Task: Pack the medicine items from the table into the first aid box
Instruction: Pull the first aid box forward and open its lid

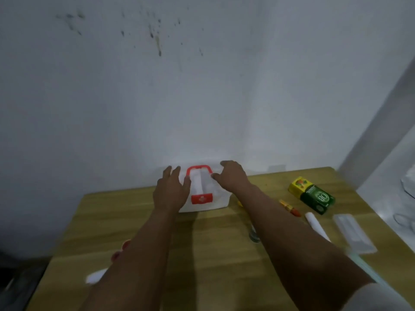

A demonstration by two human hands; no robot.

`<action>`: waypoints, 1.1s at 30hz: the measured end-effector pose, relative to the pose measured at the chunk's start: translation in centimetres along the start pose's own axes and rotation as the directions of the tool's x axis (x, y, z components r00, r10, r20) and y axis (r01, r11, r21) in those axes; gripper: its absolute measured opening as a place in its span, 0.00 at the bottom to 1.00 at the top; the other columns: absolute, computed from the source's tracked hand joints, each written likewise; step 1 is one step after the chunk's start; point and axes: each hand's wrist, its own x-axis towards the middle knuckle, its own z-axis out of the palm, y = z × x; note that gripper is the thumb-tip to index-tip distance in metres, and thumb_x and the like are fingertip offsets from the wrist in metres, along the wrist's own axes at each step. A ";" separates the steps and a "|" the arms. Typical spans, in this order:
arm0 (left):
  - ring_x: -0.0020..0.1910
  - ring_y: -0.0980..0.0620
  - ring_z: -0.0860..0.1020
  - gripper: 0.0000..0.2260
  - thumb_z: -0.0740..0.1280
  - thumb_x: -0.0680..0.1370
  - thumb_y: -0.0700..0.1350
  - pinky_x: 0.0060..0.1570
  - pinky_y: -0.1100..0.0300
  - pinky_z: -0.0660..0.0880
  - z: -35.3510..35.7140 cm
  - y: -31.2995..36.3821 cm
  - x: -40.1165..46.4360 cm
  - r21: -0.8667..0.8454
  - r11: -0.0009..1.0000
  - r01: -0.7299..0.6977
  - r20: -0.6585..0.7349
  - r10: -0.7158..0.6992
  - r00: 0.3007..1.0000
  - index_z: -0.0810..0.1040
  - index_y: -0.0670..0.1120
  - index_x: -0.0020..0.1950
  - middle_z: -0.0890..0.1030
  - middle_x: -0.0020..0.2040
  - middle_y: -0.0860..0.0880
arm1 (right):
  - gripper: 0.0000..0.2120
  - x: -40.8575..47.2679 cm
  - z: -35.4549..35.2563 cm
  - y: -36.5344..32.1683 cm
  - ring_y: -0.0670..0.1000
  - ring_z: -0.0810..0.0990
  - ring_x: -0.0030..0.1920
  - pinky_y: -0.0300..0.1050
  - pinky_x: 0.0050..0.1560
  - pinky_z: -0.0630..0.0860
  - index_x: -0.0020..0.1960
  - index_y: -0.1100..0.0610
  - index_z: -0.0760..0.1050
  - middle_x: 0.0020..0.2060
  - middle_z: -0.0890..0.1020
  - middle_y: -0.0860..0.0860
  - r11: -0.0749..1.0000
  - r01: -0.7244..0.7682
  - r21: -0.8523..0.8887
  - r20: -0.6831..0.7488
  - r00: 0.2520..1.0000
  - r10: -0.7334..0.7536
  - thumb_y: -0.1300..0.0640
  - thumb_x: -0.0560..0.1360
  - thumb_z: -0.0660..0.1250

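First aid box closed, red latch facing wearer. Left hand and right hand spread open, flanking its lid. Steady the base, release latch first.

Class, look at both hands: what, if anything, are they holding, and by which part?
Both the left hand and right hand rest open on the closed lid of the first aid box, beside its red handle; nothing is gripped.

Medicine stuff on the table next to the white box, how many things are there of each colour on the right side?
Right of the first aid box, counting only what shows clearly:
Yellow and green: 1, the carton
Yellow and orange: 1, the small tube
White: 1, the white tube
Clear: 1, the flat packet
Total: 4
Other things are partly hidden by the arms.
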 end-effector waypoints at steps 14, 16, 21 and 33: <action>0.68 0.45 0.75 0.28 0.64 0.78 0.65 0.62 0.48 0.74 -2.2 -3.1 -9.1 0.007 0.993 -0.117 -0.092 0.117 0.989 0.76 0.51 0.73 0.74 0.73 0.47 | 0.13 -11.5 3.2 0.4 0.56 0.75 0.47 0.45 0.45 0.68 0.47 0.58 0.69 0.55 0.79 0.59 0.980 0.120 -0.157 -0.211 0.966 -0.152 0.49 0.79 0.67; 0.68 0.46 0.75 0.28 0.64 0.78 0.65 0.61 0.49 0.74 -2.7 -3.4 -11.0 0.007 0.992 -0.128 -0.090 0.128 0.988 0.76 0.51 0.73 0.74 0.74 0.47 | 0.14 -13.9 3.4 0.5 0.56 0.76 0.45 0.45 0.43 0.69 0.45 0.57 0.68 0.51 0.81 0.58 0.978 0.130 -0.165 -0.245 0.955 -0.168 0.49 0.79 0.67; 0.70 0.46 0.74 0.28 0.63 0.79 0.65 0.62 0.49 0.73 -3.6 -3.7 -15.2 0.049 0.987 -0.153 -0.084 0.157 0.984 0.75 0.50 0.74 0.74 0.74 0.48 | 0.13 -18.3 4.5 1.3 0.56 0.79 0.44 0.45 0.39 0.68 0.42 0.56 0.69 0.47 0.81 0.55 0.975 0.126 -0.183 -0.289 0.941 -0.176 0.51 0.80 0.65; 0.81 0.48 0.56 0.28 0.67 0.80 0.54 0.74 0.49 0.60 -3.1 -6.6 -21.8 -0.207 0.933 -0.294 -0.014 0.297 0.955 0.64 0.55 0.80 0.57 0.83 0.51 | 0.34 -23.5 9.1 6.0 0.54 0.70 0.71 0.62 0.70 0.67 0.72 0.46 0.70 0.70 0.74 0.51 0.723 0.541 -0.429 -0.237 0.705 -0.668 0.35 0.69 0.69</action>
